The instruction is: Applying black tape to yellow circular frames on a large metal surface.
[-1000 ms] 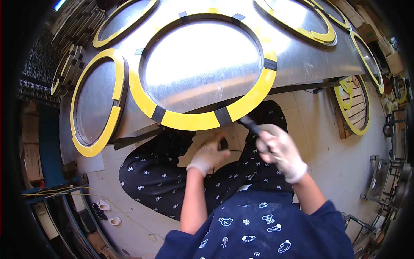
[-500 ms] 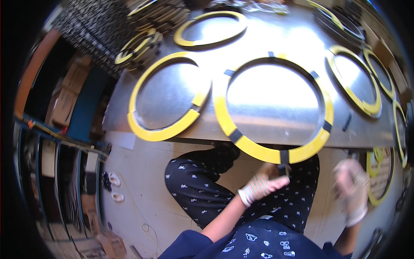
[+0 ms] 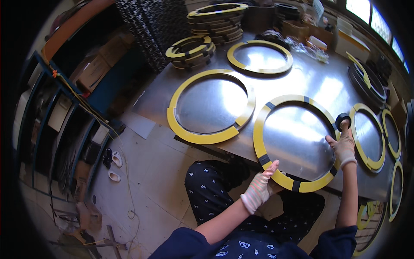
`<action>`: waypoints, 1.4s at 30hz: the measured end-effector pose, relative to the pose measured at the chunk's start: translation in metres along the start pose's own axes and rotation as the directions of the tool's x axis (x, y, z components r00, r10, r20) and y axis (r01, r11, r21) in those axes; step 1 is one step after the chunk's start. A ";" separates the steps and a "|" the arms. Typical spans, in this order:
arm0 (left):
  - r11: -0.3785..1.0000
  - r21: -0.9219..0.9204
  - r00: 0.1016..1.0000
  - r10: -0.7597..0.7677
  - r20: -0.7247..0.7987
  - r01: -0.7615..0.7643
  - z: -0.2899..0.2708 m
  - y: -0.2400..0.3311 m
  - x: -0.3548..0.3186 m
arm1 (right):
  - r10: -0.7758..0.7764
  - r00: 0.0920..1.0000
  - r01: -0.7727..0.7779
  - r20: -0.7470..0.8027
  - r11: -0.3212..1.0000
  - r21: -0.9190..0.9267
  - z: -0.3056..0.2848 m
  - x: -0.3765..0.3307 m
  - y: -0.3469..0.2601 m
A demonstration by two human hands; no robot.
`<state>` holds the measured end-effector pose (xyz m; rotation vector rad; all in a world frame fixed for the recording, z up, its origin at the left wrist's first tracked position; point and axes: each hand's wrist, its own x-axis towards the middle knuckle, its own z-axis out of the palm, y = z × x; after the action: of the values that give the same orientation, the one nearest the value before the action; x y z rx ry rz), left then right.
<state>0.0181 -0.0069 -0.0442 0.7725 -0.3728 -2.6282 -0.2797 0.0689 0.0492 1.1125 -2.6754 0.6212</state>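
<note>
Tabletop (image 3: 157, 103): left hand (image 3: 260, 188) grips yellow ring (image 3: 258, 138); right hand (image 3: 345, 149), black roll (image 3: 342, 117).

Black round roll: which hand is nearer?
Right. The right hand touches the roll; the left hand is farther, at the near left rim of the flat yellow ring with black bands.

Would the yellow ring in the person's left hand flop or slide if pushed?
Probably not floppy: the yellow ring holds its round shape beyond the metal table, though the left hand may help. Broad and low, it seems unlikely to tip. The shiny table suggests it could slide easily.
</note>
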 end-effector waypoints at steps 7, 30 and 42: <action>0.868 0.302 0.914 0.404 0.028 -0.393 0.036 -0.026 -0.054 | 0.027 0.990 0.027 -0.135 0.922 0.385 0.084 0.000 0.122; 0.179 -0.164 0.123 0.945 0.303 -0.970 0.003 0.365 -0.307 | -0.909 0.407 0.777 0.094 0.398 0.487 0.106 -0.033 -0.278; 0.324 -0.438 0.368 0.930 -0.017 -0.839 -0.149 0.430 -0.145 | -0.840 0.489 0.693 0.234 0.537 0.480 0.047 -0.039 -0.132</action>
<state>0.3340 -0.3521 0.0520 0.0019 -0.2272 -1.5740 -0.1593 -0.0109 0.0351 2.6259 -1.9354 0.6655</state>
